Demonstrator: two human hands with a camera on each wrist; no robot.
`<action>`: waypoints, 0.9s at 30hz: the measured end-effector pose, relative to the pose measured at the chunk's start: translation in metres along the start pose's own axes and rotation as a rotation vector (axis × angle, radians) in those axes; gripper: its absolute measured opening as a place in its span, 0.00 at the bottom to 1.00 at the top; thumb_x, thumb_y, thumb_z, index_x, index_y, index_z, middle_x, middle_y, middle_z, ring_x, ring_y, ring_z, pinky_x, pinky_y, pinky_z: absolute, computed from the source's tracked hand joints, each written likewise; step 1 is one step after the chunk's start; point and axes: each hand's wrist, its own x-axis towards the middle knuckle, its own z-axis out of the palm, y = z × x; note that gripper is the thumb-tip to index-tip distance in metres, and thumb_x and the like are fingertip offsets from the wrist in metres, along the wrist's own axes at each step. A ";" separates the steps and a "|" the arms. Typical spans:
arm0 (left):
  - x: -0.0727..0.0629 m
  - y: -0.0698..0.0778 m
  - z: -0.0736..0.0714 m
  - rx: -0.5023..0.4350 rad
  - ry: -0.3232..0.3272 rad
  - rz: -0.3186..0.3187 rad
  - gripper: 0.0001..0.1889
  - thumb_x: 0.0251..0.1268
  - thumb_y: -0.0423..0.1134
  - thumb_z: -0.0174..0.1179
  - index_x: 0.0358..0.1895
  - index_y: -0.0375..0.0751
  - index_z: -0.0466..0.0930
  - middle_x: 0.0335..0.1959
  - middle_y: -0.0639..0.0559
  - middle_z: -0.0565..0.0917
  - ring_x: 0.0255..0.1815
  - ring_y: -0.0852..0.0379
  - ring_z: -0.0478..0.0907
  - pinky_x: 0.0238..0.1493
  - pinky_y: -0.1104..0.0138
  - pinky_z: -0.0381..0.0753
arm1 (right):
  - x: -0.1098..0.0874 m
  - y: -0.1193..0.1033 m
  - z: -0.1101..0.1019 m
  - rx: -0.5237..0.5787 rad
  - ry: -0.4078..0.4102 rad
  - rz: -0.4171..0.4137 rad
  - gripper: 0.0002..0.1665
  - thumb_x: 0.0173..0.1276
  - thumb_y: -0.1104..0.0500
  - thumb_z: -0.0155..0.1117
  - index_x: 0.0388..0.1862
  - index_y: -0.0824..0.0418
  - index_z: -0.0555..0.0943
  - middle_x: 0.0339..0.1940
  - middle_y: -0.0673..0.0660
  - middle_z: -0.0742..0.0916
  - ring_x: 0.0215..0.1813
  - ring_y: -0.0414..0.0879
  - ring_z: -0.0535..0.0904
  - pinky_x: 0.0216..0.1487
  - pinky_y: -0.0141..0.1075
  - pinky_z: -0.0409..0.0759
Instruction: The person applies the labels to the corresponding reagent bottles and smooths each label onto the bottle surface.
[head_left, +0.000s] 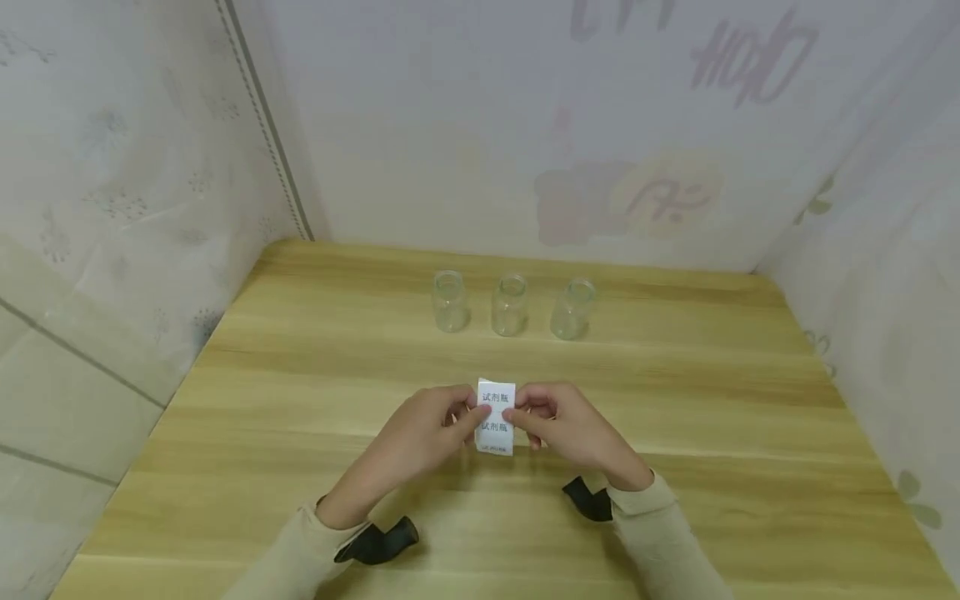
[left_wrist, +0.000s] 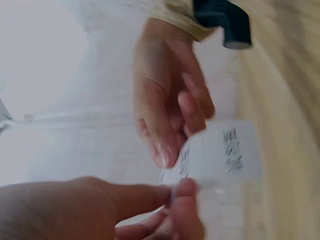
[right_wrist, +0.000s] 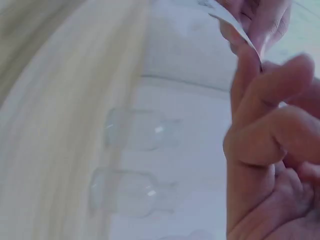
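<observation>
A white strip of paper labels (head_left: pixel 496 398), printed with dark characters in rows, is held up between both hands over the middle of the table. My left hand (head_left: pixel 427 429) pinches its left edge, thumb on the printed face. On the opposite edge, my right hand (head_left: pixel 573 425) pinches the strip between thumb and fingers. The left wrist view shows the label strip (left_wrist: pixel 215 155) bending between the two hands. Beyond the hands, three clear glass bottles stand upright in a row: a left bottle (head_left: pixel 450 312), a middle bottle (head_left: pixel 509 317) and a right bottle (head_left: pixel 572 315).
The wood-grain table (head_left: pixel 337 350) meets a pale patterned wall covering (head_left: pixel 450 125) at the back and sides. Black curved wrist pieces, one at the left cuff (head_left: pixel 378 543) and one at the right cuff (head_left: pixel 588 500), jut out over the table.
</observation>
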 end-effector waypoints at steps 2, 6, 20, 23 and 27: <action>-0.008 0.009 -0.003 -0.052 0.039 0.002 0.11 0.80 0.42 0.58 0.34 0.46 0.80 0.20 0.58 0.80 0.17 0.63 0.69 0.18 0.70 0.66 | -0.006 -0.007 0.002 0.019 0.033 -0.029 0.08 0.78 0.60 0.64 0.41 0.63 0.85 0.21 0.52 0.79 0.23 0.45 0.72 0.21 0.28 0.63; -0.018 0.023 -0.010 -0.105 0.108 0.024 0.12 0.80 0.44 0.58 0.35 0.45 0.81 0.20 0.58 0.79 0.15 0.62 0.72 0.15 0.69 0.67 | -0.012 -0.022 0.005 0.047 0.115 -0.024 0.09 0.78 0.58 0.65 0.46 0.62 0.87 0.25 0.54 0.80 0.24 0.40 0.71 0.20 0.29 0.60; -0.017 0.035 -0.016 0.248 0.502 0.390 0.08 0.62 0.37 0.75 0.28 0.46 0.85 0.24 0.61 0.82 0.21 0.67 0.72 0.22 0.75 0.70 | -0.008 -0.044 0.001 0.070 0.196 -0.108 0.09 0.76 0.61 0.67 0.46 0.65 0.88 0.22 0.57 0.82 0.16 0.42 0.69 0.17 0.33 0.72; -0.016 0.035 -0.017 0.270 0.521 0.466 0.04 0.61 0.35 0.76 0.37 0.42 0.90 0.35 0.56 0.87 0.27 0.63 0.78 0.27 0.74 0.76 | -0.008 -0.045 0.001 0.069 0.186 -0.128 0.09 0.75 0.61 0.67 0.46 0.65 0.89 0.23 0.57 0.83 0.17 0.42 0.72 0.18 0.34 0.75; -0.018 0.036 -0.019 0.276 0.529 0.487 0.06 0.59 0.34 0.77 0.38 0.41 0.93 0.37 0.54 0.90 0.34 0.61 0.84 0.32 0.71 0.81 | -0.008 -0.047 0.003 0.085 0.151 -0.176 0.09 0.75 0.62 0.67 0.46 0.66 0.89 0.25 0.58 0.85 0.19 0.43 0.76 0.19 0.37 0.79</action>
